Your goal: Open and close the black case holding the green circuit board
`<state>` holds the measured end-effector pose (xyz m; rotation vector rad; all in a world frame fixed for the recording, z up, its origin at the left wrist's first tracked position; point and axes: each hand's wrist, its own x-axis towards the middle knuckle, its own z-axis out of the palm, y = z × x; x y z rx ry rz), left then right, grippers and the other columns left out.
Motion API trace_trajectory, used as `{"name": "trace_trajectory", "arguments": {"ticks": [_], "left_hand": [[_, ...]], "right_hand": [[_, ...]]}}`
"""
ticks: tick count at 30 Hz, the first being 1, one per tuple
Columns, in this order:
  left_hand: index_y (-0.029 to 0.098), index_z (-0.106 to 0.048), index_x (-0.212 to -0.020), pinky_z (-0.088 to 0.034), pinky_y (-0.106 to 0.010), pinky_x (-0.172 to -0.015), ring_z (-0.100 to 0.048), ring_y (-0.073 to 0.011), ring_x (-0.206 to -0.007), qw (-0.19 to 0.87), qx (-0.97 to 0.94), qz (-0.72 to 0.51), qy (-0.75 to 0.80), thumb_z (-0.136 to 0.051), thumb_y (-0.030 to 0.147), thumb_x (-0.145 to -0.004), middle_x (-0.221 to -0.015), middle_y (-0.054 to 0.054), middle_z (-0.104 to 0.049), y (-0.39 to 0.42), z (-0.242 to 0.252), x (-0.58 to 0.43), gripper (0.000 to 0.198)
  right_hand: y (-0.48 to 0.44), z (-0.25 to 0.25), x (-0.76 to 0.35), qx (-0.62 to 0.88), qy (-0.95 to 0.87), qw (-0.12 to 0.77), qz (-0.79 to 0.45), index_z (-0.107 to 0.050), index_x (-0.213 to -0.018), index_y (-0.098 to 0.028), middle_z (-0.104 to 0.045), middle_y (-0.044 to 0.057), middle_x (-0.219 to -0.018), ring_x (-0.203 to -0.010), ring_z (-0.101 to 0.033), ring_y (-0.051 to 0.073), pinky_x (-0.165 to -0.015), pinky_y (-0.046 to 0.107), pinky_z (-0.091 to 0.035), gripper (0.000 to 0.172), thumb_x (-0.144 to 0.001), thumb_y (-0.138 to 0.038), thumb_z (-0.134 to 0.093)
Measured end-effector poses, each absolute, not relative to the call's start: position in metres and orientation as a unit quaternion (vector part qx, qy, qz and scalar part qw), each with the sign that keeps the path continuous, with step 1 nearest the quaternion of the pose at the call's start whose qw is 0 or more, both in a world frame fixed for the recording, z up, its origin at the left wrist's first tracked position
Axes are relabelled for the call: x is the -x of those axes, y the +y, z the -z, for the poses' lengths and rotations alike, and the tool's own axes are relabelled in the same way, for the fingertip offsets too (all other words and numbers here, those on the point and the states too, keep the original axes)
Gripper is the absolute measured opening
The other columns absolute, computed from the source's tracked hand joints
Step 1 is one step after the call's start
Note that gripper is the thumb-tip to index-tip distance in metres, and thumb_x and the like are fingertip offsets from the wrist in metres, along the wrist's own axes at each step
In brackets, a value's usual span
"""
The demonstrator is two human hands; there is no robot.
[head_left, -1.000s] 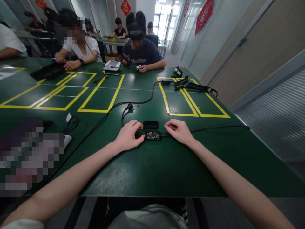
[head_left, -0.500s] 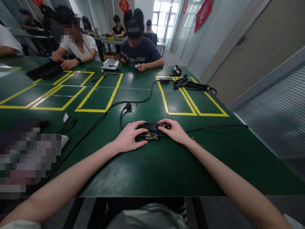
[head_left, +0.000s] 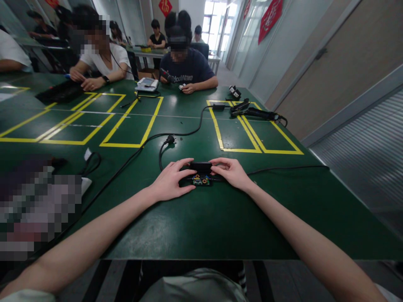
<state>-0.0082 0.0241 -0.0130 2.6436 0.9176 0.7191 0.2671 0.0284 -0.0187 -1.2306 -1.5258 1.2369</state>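
In front of me on the green table lies an opened power adapter, its circuit board (head_left: 201, 180) showing small coils and components. Just above the board a black plastic cover (head_left: 201, 167) is held up on edge. My left hand (head_left: 171, 181) grips the cover's left end between thumb and forefinger, its lower fingers reaching beside the board. At the other end, my right hand (head_left: 231, 173) pinches the cover with thumb and fingertips. A black cable (head_left: 283, 167) runs off to the right from the adapter, and a plug (head_left: 170, 139) on a short cord lies beyond my left hand.
Yellow tape outlines (head_left: 241, 150) mark the green table (head_left: 201, 230). Farther right lie a bundled black cord (head_left: 255, 112) and a small black-and-white object (head_left: 234, 92). A long cable (head_left: 151, 137) crosses the left side. Two co-workers sit opposite, one holding a dark tool (head_left: 166, 75).
The black cover has tipped up over the board, showing a smoother face. My right hand's fingers have straightened and shifted slightly along its end; my left hand stays about the same.
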Motion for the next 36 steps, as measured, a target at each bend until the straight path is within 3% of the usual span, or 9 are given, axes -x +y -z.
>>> {"name": "trace_trajectory", "arguments": {"ticks": [18,28,36], "left_hand": [[0.025,-0.072,-0.125,-0.051,-0.054,-0.106,-0.061,-0.0328,-0.129,0.117,-0.91,-0.246,0.313,-0.076,0.032,-0.089,-0.155,-0.014,-0.051,0.0232,0.0124,0.0087,0.038],[0.025,-0.074,-0.124,-0.05,-0.055,-0.109,-0.058,-0.0334,-0.133,0.13,-0.908,-0.253,0.308,-0.075,0.033,-0.09,-0.154,-0.014,-0.052,0.0251,0.0143,0.0094,0.035],[0.023,-0.073,-0.124,-0.051,-0.055,-0.108,-0.059,-0.0337,-0.131,0.116,-0.915,-0.242,0.302,-0.074,0.033,-0.09,-0.15,-0.015,-0.054,0.0238,0.0117,0.0087,0.035]], "right_hand": [[0.0245,0.0184,-0.2645,0.482,-0.593,0.426,-0.485,-0.076,-0.1,-0.018,-0.078,0.006,-0.089,-0.078,-0.076,0.02,-0.078,0.036,-0.065,0.039,-0.072,-0.044,-0.084],[0.0259,0.0162,-0.2681,0.485,-0.61,0.395,-0.487,-0.075,-0.098,-0.019,-0.078,0.005,-0.09,-0.08,-0.075,0.021,-0.077,0.035,-0.064,0.036,-0.072,-0.043,-0.083],[0.0236,0.0136,-0.2678,0.486,-0.631,0.386,-0.465,-0.073,-0.091,-0.019,-0.077,0.005,-0.088,-0.081,-0.074,0.021,-0.079,0.036,-0.062,0.037,-0.075,-0.051,-0.081]]}}
